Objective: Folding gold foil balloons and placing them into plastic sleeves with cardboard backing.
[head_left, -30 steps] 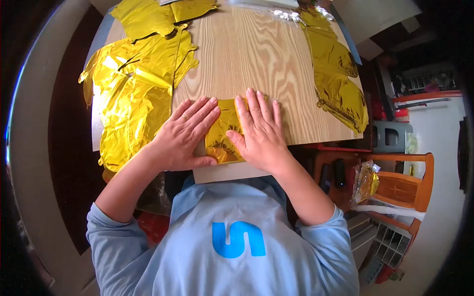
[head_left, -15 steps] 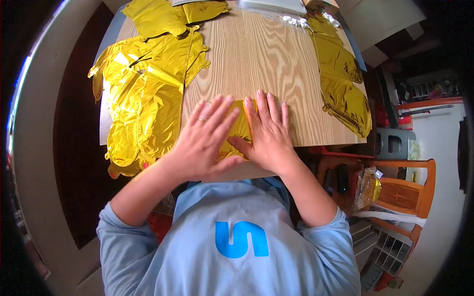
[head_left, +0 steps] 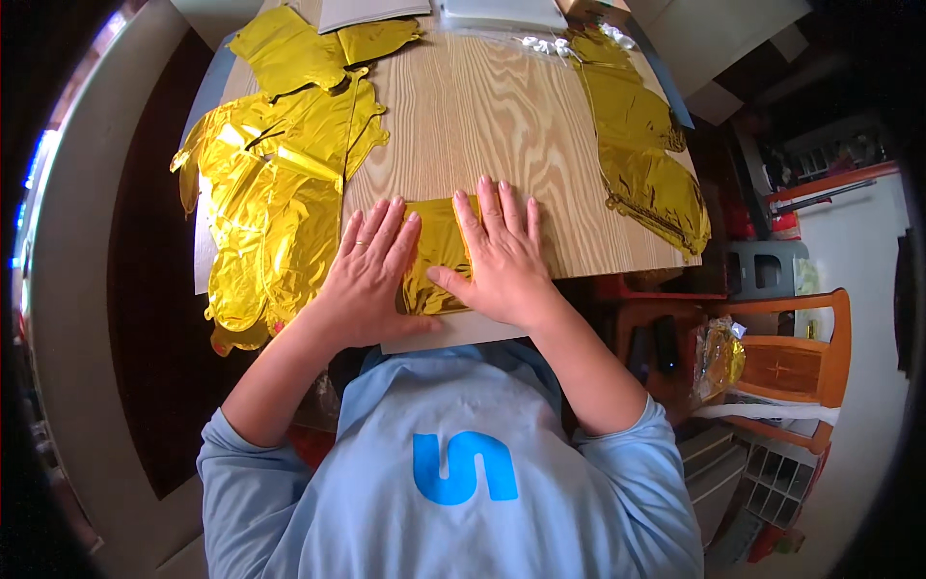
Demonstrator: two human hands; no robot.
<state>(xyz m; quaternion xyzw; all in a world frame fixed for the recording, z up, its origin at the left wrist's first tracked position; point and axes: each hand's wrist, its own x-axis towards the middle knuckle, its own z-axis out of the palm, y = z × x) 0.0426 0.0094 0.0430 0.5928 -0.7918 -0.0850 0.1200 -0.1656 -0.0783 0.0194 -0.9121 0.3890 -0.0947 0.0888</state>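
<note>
Lying palm down, the left hand (head_left: 357,289) and the right hand (head_left: 509,270) flank a gold foil rectangle (head_left: 434,232) at the near edge of the desk (head_left: 473,106). Each grip is wide, fingers stretched out: the left meets the foil's left edge, while the right covers its right edge, thumb over the gold. Under the foil, a pale board (head_left: 473,330) appears to jut past the desk's near edge toward the person; the left thumb reaches across it. Beyond the fingertips, a broad strip of wood grain runs to the far edge, where a white stack (head_left: 503,13) and small white pieces (head_left: 546,45) sit. That strip is bordered left by a crumpled gold foil heap (head_left: 280,193), spilling over the desk's left and near edges, and right by a gold foil strip (head_left: 632,125), its tip by the near right corner, well apart from the right hand.
</note>
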